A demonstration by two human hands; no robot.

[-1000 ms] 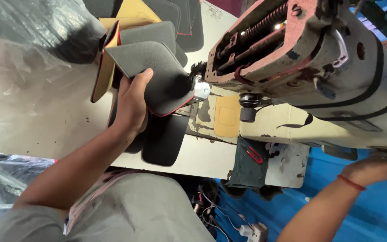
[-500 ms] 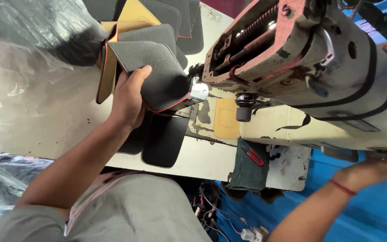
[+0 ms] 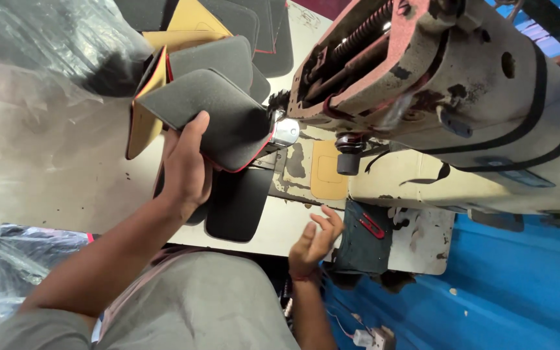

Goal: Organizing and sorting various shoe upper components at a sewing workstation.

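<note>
My left hand [image 3: 186, 165] grips a stack of dark grey padded pieces [image 3: 218, 107] with red edging and tan backing, holding their corner against the needle area [image 3: 285, 131] of a large worn sewing machine [image 3: 461, 97]. My right hand [image 3: 315, 240] hovers near the front edge of the table, fingers loosely curled and apart, holding nothing. A flat black piece [image 3: 238, 204] lies on the table under the held stack.
More grey and tan pieces [image 3: 254, 32] lie at the back of the cream table [image 3: 53, 188]. Clear plastic bags [image 3: 46, 45] sit at left. Small red snips [image 3: 372, 225] rest on a dark cloth at the table edge. Blue floor [image 3: 487, 285] at right.
My right hand has swung in from the far right to the table's front edge. My left hand and the grey pieces stay at the needle.
</note>
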